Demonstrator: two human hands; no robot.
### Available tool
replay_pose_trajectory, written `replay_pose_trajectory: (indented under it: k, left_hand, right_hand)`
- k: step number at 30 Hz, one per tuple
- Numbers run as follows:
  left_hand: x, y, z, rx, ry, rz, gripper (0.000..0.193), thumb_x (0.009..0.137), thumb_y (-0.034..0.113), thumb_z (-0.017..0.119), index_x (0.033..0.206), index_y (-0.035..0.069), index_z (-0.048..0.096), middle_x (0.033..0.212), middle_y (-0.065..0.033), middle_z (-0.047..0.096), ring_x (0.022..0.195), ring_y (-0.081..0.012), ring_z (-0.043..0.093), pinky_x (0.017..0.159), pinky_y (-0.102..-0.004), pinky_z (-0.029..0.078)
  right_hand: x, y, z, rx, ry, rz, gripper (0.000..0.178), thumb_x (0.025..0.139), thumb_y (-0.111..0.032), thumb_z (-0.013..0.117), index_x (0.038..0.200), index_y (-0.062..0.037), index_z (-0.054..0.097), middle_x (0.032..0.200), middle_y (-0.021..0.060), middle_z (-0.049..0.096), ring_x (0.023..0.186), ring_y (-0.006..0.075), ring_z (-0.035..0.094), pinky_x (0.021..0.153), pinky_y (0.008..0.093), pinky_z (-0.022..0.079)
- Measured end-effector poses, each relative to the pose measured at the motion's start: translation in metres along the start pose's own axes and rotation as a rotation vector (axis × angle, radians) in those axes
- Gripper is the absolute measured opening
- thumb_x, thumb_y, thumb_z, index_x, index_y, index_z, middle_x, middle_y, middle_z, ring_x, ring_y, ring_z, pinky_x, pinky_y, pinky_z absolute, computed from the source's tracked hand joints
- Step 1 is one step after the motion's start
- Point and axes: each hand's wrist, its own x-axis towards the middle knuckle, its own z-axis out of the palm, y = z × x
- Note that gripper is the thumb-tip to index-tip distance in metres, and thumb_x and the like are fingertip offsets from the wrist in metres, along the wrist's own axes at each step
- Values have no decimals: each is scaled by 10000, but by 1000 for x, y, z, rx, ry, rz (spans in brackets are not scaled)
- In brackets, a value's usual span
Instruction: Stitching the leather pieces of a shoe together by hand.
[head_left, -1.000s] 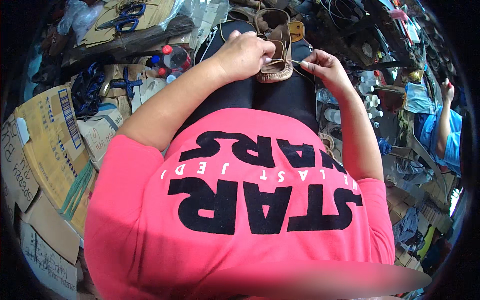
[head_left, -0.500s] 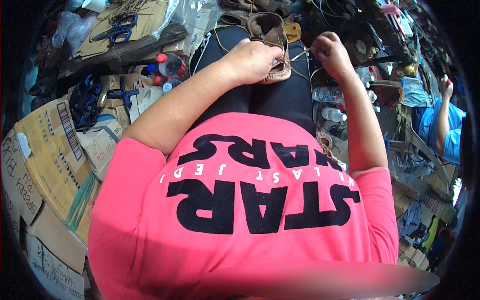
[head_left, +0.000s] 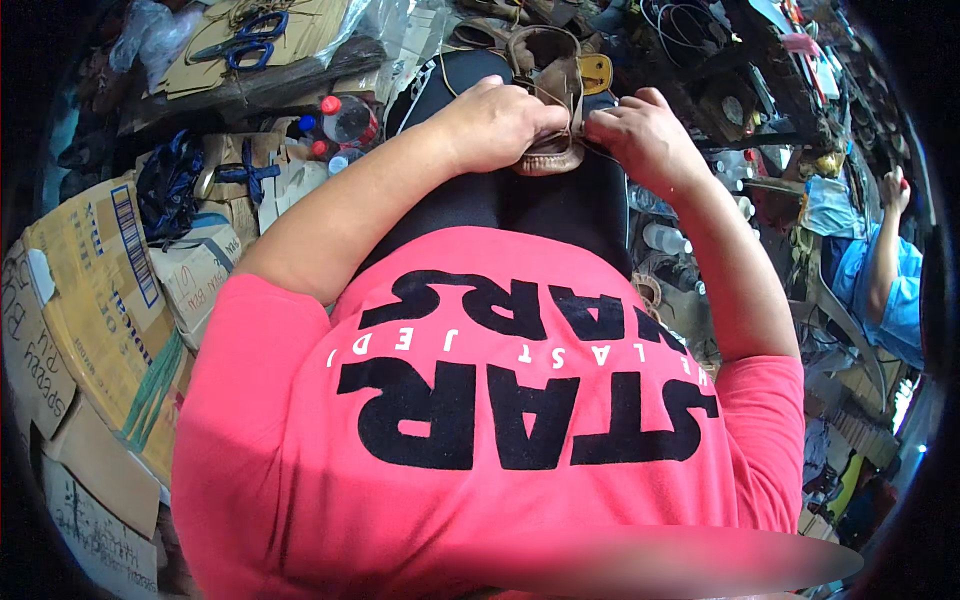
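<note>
While both hands work over the lap, left hand (head_left: 500, 122) is bent closed on the brown shoe (head_left: 548, 162), by its gathered toe, which points at the wearer over black trousers (head_left: 465, 195). Right hand (head_left: 642, 137) curls at the shoe's right edge; fingertips hidden, cannot tell if its grip pinches anything. To do it well, I'd say: brace the toe with the left, work low on the right edge, pull evenly so pleats don't bunch. Counts: one shoe at the hands, one mustard flap (head_left: 595, 73) just beside it, three bottle caps (head_left: 330, 104) at left (two red, one blue), one blue-handled scissors (head_left: 236, 45) on cardboard sheets (head_left: 305, 48), one co-worker (head_left: 900, 310) in blue far right. Clear bottles (head_left: 662, 238) overlap; no sure count.
</note>
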Motion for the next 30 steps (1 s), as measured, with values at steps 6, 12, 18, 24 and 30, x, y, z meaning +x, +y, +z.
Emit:
replay_pose_trajectory:
  k: [6, 12, 18, 24, 30]
  left_hand:
    - [-82, -42, -39, 0, 176, -201, 99, 821, 117, 547, 893, 131, 613, 783, -77, 632, 794, -287, 598, 740, -418, 438]
    - [-38, 2, -93, -940, 335, -124, 52, 835, 89, 652, 834, 40, 638, 815, -21, 619, 836, -108, 593, 764, -249, 472]
    - [-12, 49, -49, -1356, -213, -46, 244, 922, 271, 554, 863, 38, 601, 854, -41, 622, 786, -141, 590, 713, -276, 451]
    - [-118, -64, -75, 29, 195, -396, 146, 792, 166, 657, 861, 36, 658, 808, -120, 607, 757, -262, 602, 688, -334, 471]
    - [-211, -121, -92, 530, -147, -1004, 203, 752, 175, 657, 909, 47, 671, 847, -159, 606, 860, -358, 594, 759, -441, 472]
  right_hand:
    - [-83, 56, 15, 300, -29, 609, 82, 815, -145, 617, 887, -109, 633, 747, 22, 623, 764, 158, 585, 769, 308, 422]
    - [-55, 61, -10, 1637, 639, 405, 240, 890, -197, 606, 1034, -5, 616, 953, 72, 623, 880, 147, 570, 831, 292, 437]
    - [7, -1, -34, 1862, 132, -63, 233, 911, -277, 568, 861, -50, 551, 782, 35, 567, 735, 156, 534, 742, 284, 435]
    - [-98, 51, -21, 639, -175, 635, 170, 817, -141, 626, 913, -4, 655, 837, 78, 640, 829, 191, 602, 779, 301, 465]
    - [-290, 164, 22, -171, -586, 1052, 255, 769, -240, 620, 934, -55, 682, 870, 191, 656, 823, 364, 633, 730, 418, 497]
